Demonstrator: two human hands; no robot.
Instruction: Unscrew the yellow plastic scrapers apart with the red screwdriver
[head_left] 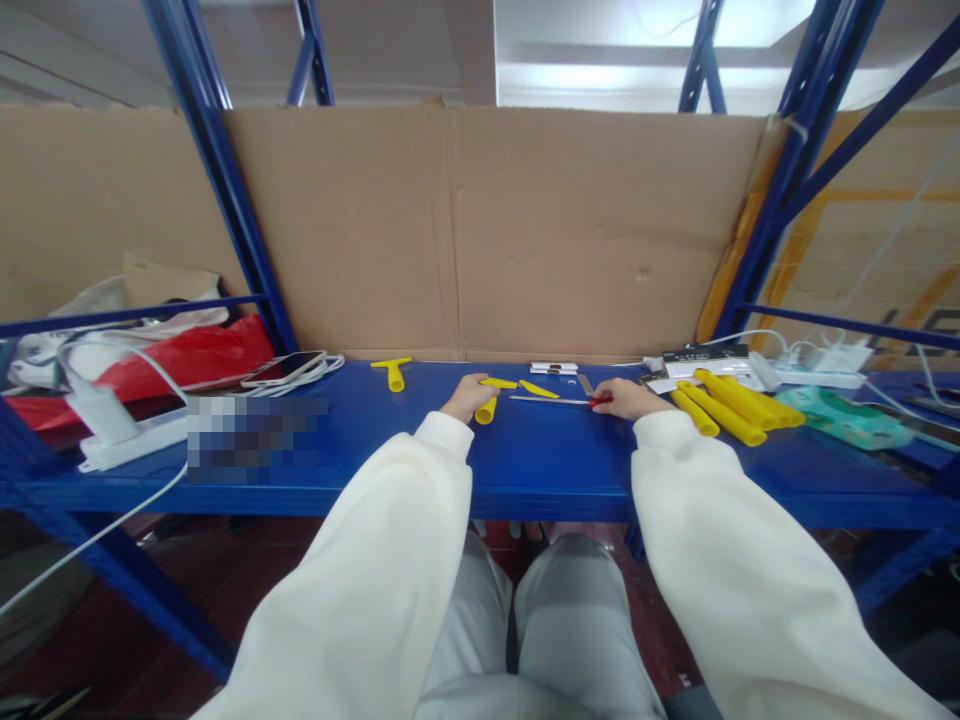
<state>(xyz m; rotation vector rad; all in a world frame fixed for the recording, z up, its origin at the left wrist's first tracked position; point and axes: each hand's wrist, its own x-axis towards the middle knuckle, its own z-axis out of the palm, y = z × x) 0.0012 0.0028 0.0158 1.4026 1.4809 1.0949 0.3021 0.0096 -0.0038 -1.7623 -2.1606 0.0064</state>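
Centre of frame: left hand point(469, 397), closed on a yellow T-shaped piece point(486, 408); right hand point(624, 399), gripping a red-handled screwdriver point(562, 401) above the blue counter point(551, 460). Right: yellow tubes point(731, 408).

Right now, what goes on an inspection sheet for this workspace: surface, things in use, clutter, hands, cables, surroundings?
Surface: blue tabletop, no spill seen.
Things in use: yellow T-shaped piece and screwdriver, both held; loose yellow strip between the hands.
Clutter: red bag and phone left; yellow tubes and green pack right; one patch is blurred out.
Hands: left hand on the T-shaped piece, right hand on the screwdriver's red handle.
Cables: white cables at both sides; one hangs past the front edge at left.
Surroundings: cardboard behind, blue metal frame around.
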